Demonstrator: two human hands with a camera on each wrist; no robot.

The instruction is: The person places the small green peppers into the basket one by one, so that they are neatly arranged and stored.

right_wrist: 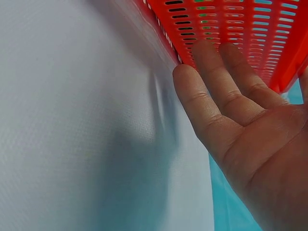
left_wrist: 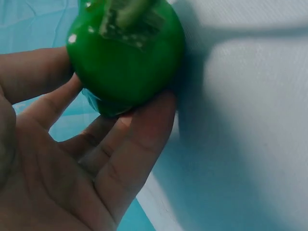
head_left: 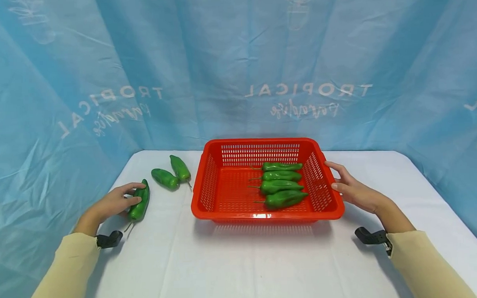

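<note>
A long green chili pepper (head_left: 139,209) lies at the left of the table, and my left hand (head_left: 116,200) grips it between thumb and fingers. Its rounded stem end (left_wrist: 127,62) fills the top of the left wrist view, the thumb on one side and fingers on the other. My right hand (head_left: 356,191) is at the right end of a red plastic basket (head_left: 268,216), thumb and forefinger at the rim. In the right wrist view, straight fingers (right_wrist: 219,79) reach up beside the slotted basket wall (right_wrist: 231,29). Several green peppers (head_left: 285,199) lie in a column on the basket's right side.
Two more green peppers, one upright-lying (head_left: 180,167) and one slanted (head_left: 164,178), rest between my left hand and the basket. A white cloth covers the table (head_left: 242,267). Blue printed curtains (head_left: 228,70) hang behind and at both sides.
</note>
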